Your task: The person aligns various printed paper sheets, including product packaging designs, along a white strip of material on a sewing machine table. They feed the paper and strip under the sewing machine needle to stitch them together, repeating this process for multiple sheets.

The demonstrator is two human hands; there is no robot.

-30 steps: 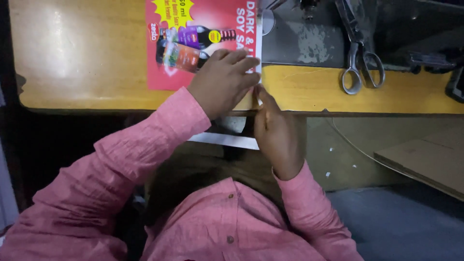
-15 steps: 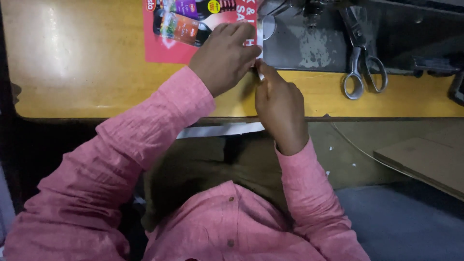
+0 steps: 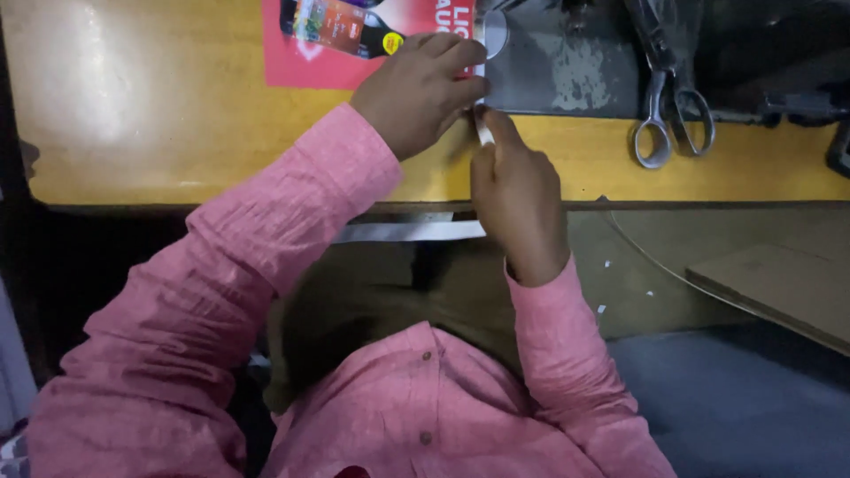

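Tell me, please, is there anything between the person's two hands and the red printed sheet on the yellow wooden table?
Nothing visible. The left hand rests on the red printed sheet; the right hand pinches a narrow white strip at its edge. The metal scissors lie apart.

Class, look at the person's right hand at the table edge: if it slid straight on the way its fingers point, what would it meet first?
The right hand points away from the body, up the picture. It would probably first meet the left hand, already touching its fingertips, then the grey metal plate. Depth is uncertain.
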